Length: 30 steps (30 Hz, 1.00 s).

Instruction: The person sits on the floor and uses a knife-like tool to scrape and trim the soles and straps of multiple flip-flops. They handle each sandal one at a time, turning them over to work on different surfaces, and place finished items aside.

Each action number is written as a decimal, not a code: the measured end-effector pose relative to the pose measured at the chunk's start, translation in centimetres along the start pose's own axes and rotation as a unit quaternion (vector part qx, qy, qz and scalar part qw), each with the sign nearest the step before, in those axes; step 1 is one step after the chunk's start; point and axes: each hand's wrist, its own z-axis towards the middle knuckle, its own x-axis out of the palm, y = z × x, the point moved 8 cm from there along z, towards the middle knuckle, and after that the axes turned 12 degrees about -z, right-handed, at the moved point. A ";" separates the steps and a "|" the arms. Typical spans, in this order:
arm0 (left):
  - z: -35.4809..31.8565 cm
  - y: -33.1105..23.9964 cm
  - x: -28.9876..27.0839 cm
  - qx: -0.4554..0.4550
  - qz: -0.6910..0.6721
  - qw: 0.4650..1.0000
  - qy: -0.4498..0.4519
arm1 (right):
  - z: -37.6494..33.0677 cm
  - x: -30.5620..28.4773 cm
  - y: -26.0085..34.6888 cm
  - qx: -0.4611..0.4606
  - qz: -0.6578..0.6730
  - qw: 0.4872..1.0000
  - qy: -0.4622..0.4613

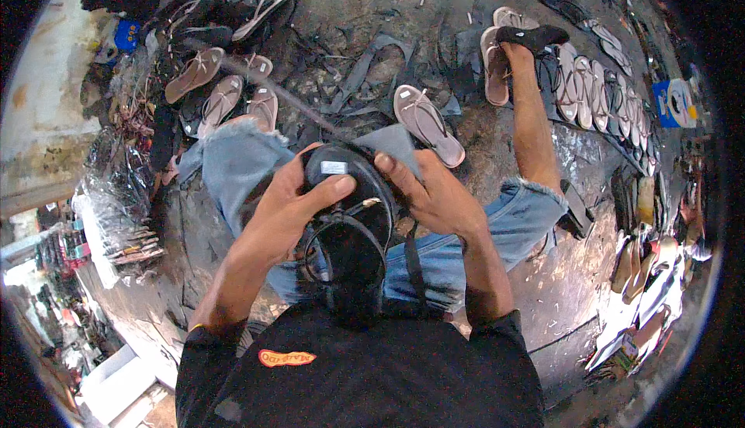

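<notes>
Black sandal, clear plastic wrapping, contents unclear

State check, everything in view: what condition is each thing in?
Black sandal: held, labelled side toward camera.
Left grip: closed on it, thumb on top.
Right grip: at its edge; exact hold unclear.
Grey sheet: partly covered.
Pinkish sandal beyond: lying strap side up.
Sandal row at right: lined up.
</notes>
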 end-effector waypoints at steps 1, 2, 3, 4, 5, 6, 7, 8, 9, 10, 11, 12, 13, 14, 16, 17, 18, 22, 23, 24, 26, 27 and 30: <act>-0.1 0.2 2.3 0.001 0.121 0.989 0.089 | 0.3 -0.5 -0.1 0.017 -0.060 0.998 -0.026; -0.4 0.8 4.5 0.002 0.241 0.955 0.176 | 0.8 -1.1 -0.3 0.034 -0.119 0.991 -0.052; -1.0 2.6 7.2 -0.074 0.067 0.953 0.287 | 1.8 -1.5 -1.4 0.009 -0.120 0.990 -0.079; -0.1 -1.4 6.2 0.126 0.308 0.932 0.144 | 2.4 -2.7 -4.3 0.080 -0.151 0.984 -0.042; 0.2 -4.8 2.4 0.177 0.115 0.977 -0.028 | 1.6 -4.5 -6.2 0.002 -0.139 0.982 -0.130; -0.2 -5.4 -0.3 0.198 -0.012 0.974 -0.114 | -0.2 -5.6 -8.4 0.035 -0.081 0.983 -0.161; -0.7 -5.6 -2.8 0.235 -0.137 0.944 -0.188 | -2.4 -6.8 -10.8 0.067 -0.023 0.977 -0.200; -0.7 -4.2 -4.8 0.263 -0.183 0.930 -0.179 | -4.6 -5.9 -12.7 0.205 0.074 0.959 -0.182; -0.7 -3.2 -5.5 0.285 -0.228 0.915 -0.170 | -6.0 -5.8 -12.1 0.182 0.059 0.955 -0.228; -0.5 -1.2 -3.9 0.253 -0.261 0.915 -0.175 | -7.1 -5.4 -11.5 0.161 0.044 0.947 -0.273; -0.2 0.8 -1.9 0.221 -0.294 0.913 -0.178 | -8.4 -4.9 -10.6 0.139 0.028 0.937 -0.318; -0.4 1.4 -1.2 0.211 -0.338 0.901 -0.173 | -9.5 -3.7 -7.9 0.091 0.042 0.940 -0.326; -0.4 2.1 -0.6 0.195 -0.384 0.887 -0.167 | -11.4 -2.6 -5.2 0.049 0.053 0.939 -0.335; -0.6 2.8 0.0 0.179 -0.429 0.871 -0.161 | -13.3 -1.2 -3.8 0.043 0.012 0.950 -0.310; -0.9 3.4 0.1 0.182 -0.441 0.863 -0.163 | -15.8 1.7 -3.2 0.059 -0.054 0.963 -0.257; -1.1 3.8 0.0 0.182 -0.446 0.860 -0.169 | -17.0 3.2 -3.8 0.089 -0.076 0.967 -0.227; -1.2 4.1 -0.3 0.180 -0.453 0.855 -0.176 | -18.4 4.3 -4.2 0.110 -0.084 0.970 -0.202; -1.3 5.7 -0.7 0.156 -0.440 0.865 -0.183 | -21.5 4.6 -5.7 0.147 -0.112 0.970 -0.160; -1.4 5.9 -1.1 0.163 -0.420 0.873 -0.186 | -21.7 4.4 -5.7 0.144 -0.119 0.968 -0.165; -1.3 6.0 -1.1 0.170 -0.402 0.880 -0.185 | -21.2 4.0 -5.8 0.155 -0.137 0.966 -0.153; -1.2 6.4 -1.3 0.182 -0.372 0.894 -0.173 | -18.5 2.4 -6.4 0.170 -0.171 0.962 -0.126; -1.6 6.7 -1.6 0.186 -0.356 0.901 -0.165 | -16.9 2.0 -5.8 0.151 -0.186 0.964 -0.112; -2.3 8.5 -3.4 0.177 -0.339 0.905 -0.186 | -12.0 1.6 -3.5 0.108 -0.187 0.974 -0.064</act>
